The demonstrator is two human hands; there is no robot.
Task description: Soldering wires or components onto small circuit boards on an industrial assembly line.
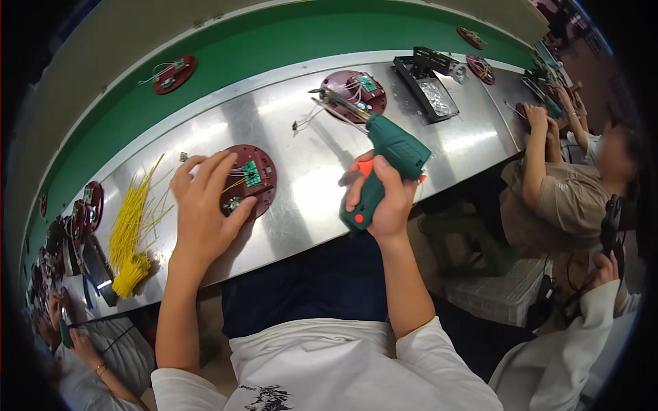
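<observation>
My left hand (202, 202) lies over the left part of a round maroon disc (266, 201), fingers spread and thumb near its lower edge. The disc carries a small green circuit board (251, 172) with thin white and yellow wires; my fingers hide part of it. My right hand (389, 198) is wrapped round the handle of a green pistol-shaped soldering gun (401, 145) with an orange-red trigger. Its metal tip points up and left, in front of a second maroon disc (377, 106) with a green board and wires.
Left of my left hand lies a bundle of yellow wires (130, 233). A black tray (419, 92) with small clear parts stands at the back right. Another disc (175, 75) rests on the green strip (253, 60) behind the metal bench (305, 198). Co-workers sit on both sides.
</observation>
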